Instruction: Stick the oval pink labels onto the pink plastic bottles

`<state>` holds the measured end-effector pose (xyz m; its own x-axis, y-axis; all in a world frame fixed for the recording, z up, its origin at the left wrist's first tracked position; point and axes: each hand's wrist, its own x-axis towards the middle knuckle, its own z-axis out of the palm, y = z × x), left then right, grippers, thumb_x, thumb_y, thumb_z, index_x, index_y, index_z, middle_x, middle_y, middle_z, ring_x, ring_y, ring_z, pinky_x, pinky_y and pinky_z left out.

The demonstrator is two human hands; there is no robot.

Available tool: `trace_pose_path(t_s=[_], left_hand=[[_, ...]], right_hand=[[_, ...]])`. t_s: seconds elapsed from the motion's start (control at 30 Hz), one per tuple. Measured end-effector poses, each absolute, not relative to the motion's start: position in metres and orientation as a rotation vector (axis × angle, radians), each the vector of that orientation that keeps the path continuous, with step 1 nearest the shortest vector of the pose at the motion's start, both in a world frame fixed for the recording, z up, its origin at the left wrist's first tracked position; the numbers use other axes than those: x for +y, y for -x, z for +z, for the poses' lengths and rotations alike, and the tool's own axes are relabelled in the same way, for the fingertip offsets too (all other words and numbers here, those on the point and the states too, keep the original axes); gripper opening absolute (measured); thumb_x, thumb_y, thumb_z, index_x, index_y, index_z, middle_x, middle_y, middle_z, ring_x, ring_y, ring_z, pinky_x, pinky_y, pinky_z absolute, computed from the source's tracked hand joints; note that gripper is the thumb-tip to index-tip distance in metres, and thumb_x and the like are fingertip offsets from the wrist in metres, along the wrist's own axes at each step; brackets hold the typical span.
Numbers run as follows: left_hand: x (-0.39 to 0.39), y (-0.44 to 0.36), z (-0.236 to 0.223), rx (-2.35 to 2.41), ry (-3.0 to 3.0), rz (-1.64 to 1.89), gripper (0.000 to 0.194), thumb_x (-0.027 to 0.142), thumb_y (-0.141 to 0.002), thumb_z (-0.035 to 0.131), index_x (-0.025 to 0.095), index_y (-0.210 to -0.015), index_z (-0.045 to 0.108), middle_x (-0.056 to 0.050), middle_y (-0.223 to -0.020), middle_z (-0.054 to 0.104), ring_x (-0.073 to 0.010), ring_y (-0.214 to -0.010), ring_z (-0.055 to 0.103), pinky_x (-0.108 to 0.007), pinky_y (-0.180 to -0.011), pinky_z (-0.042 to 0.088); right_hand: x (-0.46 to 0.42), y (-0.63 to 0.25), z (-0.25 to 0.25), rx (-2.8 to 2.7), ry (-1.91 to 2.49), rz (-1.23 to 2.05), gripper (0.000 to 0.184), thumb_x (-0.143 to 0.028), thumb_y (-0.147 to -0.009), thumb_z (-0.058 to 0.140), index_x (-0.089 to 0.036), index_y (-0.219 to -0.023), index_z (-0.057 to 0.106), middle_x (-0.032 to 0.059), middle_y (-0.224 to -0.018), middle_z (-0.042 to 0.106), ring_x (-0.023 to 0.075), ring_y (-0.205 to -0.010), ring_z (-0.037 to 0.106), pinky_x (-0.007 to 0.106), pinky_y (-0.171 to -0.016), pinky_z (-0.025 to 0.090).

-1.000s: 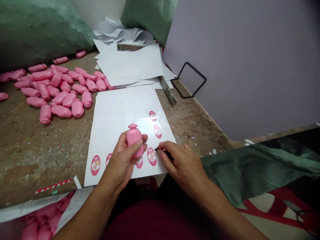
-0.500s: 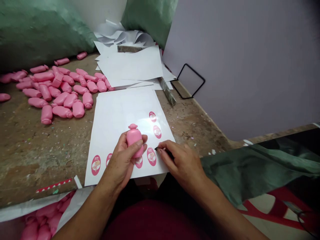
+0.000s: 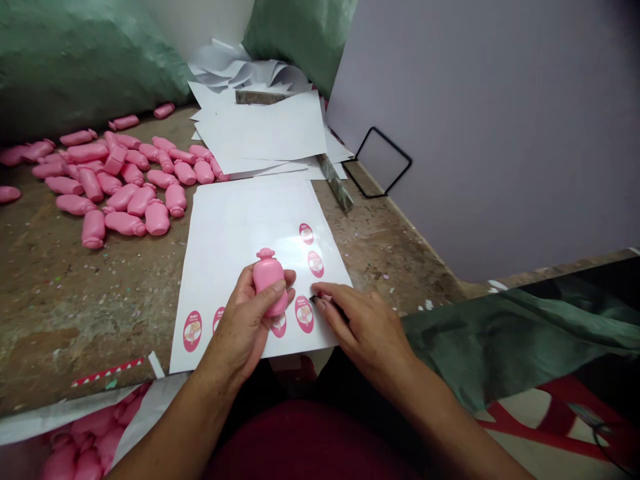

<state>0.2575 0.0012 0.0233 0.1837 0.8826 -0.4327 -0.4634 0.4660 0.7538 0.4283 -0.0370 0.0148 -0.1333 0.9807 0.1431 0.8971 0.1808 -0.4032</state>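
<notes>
Far left on the worn tabletop, loose pink plastic bottles lie heaped, within reach, beside a stack of white sheets. Near the front edge, the left hand is clamped around one pink bottle, holding it up over the near edge of a label sheet, close to the oval labels. The right hand lies at the sheet's edge, fingers together by a small dark tip, apparently working at a label; grip on it unclear.
</notes>
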Motion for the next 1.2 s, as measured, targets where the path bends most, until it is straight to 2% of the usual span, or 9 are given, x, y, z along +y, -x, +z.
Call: trace_pose_path(t_s=[0.13,0.3,0.37,0.5,0.63,0.77,0.93,1.1,1.2], left_hand=[[0.002,-0.257,0.022,0.974,-0.515,1.021,0.041,0.02,-0.077,0.076,0.02,-0.115,0.059,-0.006,-0.099,0.072,-0.0204,-0.107,0.064,-0.04,-0.105,0.045],[0.001,-0.257,0.023,0.971,-0.507,1.015,0.041,0.02,-0.078,0.075,0.021,-0.115,0.058,-0.006,-0.099,0.072,-0.0195,-0.107,0.064,-0.04,-0.105,0.045],[0.0,-0.256,0.023,0.966,-0.511,1.009,0.041,0.02,-0.078,0.075,0.021,-0.115,0.057,-0.006,-0.099,0.072,-0.0195,-0.107,0.064,-0.04,-0.106,0.045],[0.001,-0.257,0.024,0.971,-0.51,1.02,0.043,0.02,-0.077,0.076,0.019,-0.116,0.057,-0.006,-0.098,0.072,-0.0203,-0.107,0.064,-0.041,-0.106,0.045],[0.001,-0.258,0.024,0.972,-0.515,1.023,0.045,0.02,-0.076,0.076,0.019,-0.117,0.056,-0.006,-0.098,0.072,-0.0203,-0.106,0.064,-0.041,-0.105,0.045],[0.0,-0.258,0.025,0.976,-0.526,1.015,0.045,0.021,-0.076,0.077,0.019,-0.115,0.057,-0.006,-0.099,0.071,-0.0199,-0.106,0.064,-0.039,-0.104,0.045],[0.0,-0.258,0.025,0.979,-0.523,1.021,0.044,0.021,-0.075,0.078,0.02,-0.114,0.058,-0.006,-0.098,0.072,-0.0204,-0.108,0.064,-0.039,-0.104,0.045],[0.0,-0.258,0.024,0.987,-0.544,1.017,0.043,0.023,-0.074,0.078,0.021,-0.113,0.058,-0.006,-0.098,0.072,-0.0207,-0.109,0.065,-0.038,-0.103,0.046],[0.0,-0.258,0.023,0.984,-0.561,1.01,0.044,0.023,-0.075,0.077,0.02,-0.115,0.058,-0.006,-0.098,0.072,-0.0195,-0.107,0.065,-0.036,-0.102,0.047]], right_hand=[[-0.043,-0.421,0.024,-2.231,1.767,0.438,0.034,-0.022,-0.098,0.046,-0.019,-0.125,0.067,0.01,-0.099,0.078,0.0239,-0.078,0.072,0.036,-0.068,0.044],[-0.046,-0.428,0.035,-1.846,1.593,1.006,0.032,-0.031,-0.097,0.049,-0.023,-0.116,0.073,0.0064,-0.111,0.077,0.0239,-0.098,0.072,0.037,-0.084,0.052],[-0.045,-0.435,0.036,-1.65,1.571,1.146,0.032,-0.04,-0.092,0.056,-0.024,-0.113,0.075,0.0055,-0.11,0.078,0.0238,-0.098,0.073,0.035,-0.083,0.055],[-0.044,-0.444,0.028,-1.637,1.751,0.909,0.034,-0.039,-0.085,0.066,-0.022,-0.113,0.073,0.007,-0.109,0.078,0.027,-0.095,0.073,0.038,-0.08,0.055],[-0.044,-0.44,0.019,-1.921,1.771,0.629,0.023,-0.025,-0.087,0.061,-0.024,-0.107,0.072,0.0056,-0.104,0.078,0.0257,-0.091,0.073,0.037,-0.078,0.051],[-0.041,-0.43,0.016,-2.013,1.783,0.535,0.011,-0.025,-0.089,0.063,-0.023,-0.097,0.071,0.0039,-0.095,0.078,0.0227,-0.082,0.071,0.033,-0.072,0.045],[-0.036,-0.421,0.016,-1.901,1.789,0.632,0.013,-0.031,-0.088,0.064,-0.021,-0.079,0.068,0.0004,-0.077,0.074,0.0183,-0.068,0.064,0.032,-0.068,0.04],[-0.036,-0.426,0.02,-1.458,1.655,0.987,0.018,-0.036,-0.084,0.06,-0.021,-0.077,0.068,-0.0012,-0.068,0.065,0.0158,-0.062,0.057,0.026,-0.056,0.04],[-0.037,-0.431,0.03,-1.33,1.625,1.015,0.021,-0.038,-0.081,0.062,-0.02,-0.071,0.065,-0.0021,-0.063,0.059,0.0143,-0.059,0.052,0.025,-0.053,0.038]])
